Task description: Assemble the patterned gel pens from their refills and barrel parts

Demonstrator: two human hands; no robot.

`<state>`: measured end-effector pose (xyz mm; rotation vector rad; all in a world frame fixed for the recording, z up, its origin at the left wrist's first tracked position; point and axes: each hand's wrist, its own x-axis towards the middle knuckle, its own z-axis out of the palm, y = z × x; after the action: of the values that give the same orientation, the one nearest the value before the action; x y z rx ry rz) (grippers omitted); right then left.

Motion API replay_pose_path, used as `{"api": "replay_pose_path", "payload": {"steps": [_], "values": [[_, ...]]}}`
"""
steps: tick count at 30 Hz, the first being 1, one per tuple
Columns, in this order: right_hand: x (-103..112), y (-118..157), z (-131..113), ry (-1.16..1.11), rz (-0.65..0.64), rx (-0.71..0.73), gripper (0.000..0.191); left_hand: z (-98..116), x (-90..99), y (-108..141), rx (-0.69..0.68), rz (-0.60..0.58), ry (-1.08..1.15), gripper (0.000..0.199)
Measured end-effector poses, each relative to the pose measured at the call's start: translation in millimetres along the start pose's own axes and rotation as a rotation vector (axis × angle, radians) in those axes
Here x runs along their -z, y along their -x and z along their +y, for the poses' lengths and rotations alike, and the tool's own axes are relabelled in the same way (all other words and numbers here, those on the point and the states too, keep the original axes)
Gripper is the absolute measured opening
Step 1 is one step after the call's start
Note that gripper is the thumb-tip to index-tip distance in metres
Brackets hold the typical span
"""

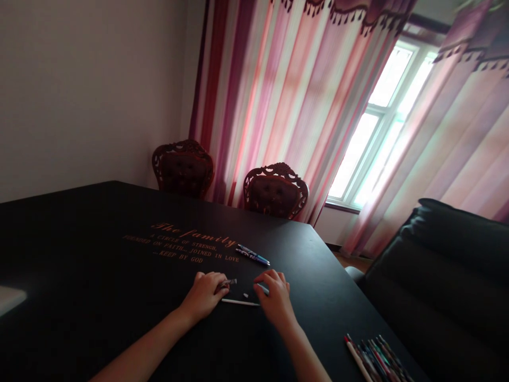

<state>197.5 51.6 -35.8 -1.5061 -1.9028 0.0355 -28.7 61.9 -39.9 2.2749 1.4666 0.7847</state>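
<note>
My left hand (207, 293) pinches a short, greyish patterned pen piece (233, 282) that sticks out past the fingertips to the right. A little to its right, my right hand (275, 294) has its fingers curled round a pale, slim pen piece (263, 289), mostly covered by the fingers. Between the hands a small whitish bit (245, 295) lies on the black table (131, 302). Just in front of it rests a thin white stick like a pen refill (240, 302), its right end close to my right hand. Beyond the hands, blue patterned pens (253, 255) lie side by side.
Several pens (376, 355) lie in a row near the table's right edge. A white object (11, 300) is at the far left. Carved chairs (276, 192) stand behind the table, and a black leather seat (441, 281) is on the right.
</note>
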Motion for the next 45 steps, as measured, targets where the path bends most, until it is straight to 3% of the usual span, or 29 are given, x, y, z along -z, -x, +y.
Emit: {"api": "replay_pose_path", "payload": {"steps": [2,6,14,25,32,39,45], "values": [[3.3,0.0,15.9,0.004,0.032,-0.047,0.02,-2.2,-0.9,-1.0,0.024,0.004,0.006,0.014],[-5.6,-0.9,30.8,-0.099,-0.043,-0.077,0.022,-5.0,-2.4,-2.2,0.045,0.01,0.012,0.018],[-28.7,-1.2,5.1,-0.216,-0.146,0.033,0.028,-4.7,-4.0,-3.4,0.042,0.015,0.028,0.02],[-19.3,-1.7,9.5,-0.292,-0.054,-0.022,0.026,0.0,4.2,-2.8,0.096,0.079,0.145,0.032],[-20.6,0.0,9.1,-0.202,-0.095,-0.018,0.031,5.6,1.8,-0.9,0.107,0.074,0.215,0.036],[-7.5,1.2,5.3,-0.066,-0.17,-0.097,0.042,5.5,-0.1,-0.2,0.129,0.072,0.279,0.036],[-1.6,0.2,4.0,-0.07,-0.163,-0.121,0.02,4.7,-1.1,0.4,0.134,0.068,0.352,0.035]]}}
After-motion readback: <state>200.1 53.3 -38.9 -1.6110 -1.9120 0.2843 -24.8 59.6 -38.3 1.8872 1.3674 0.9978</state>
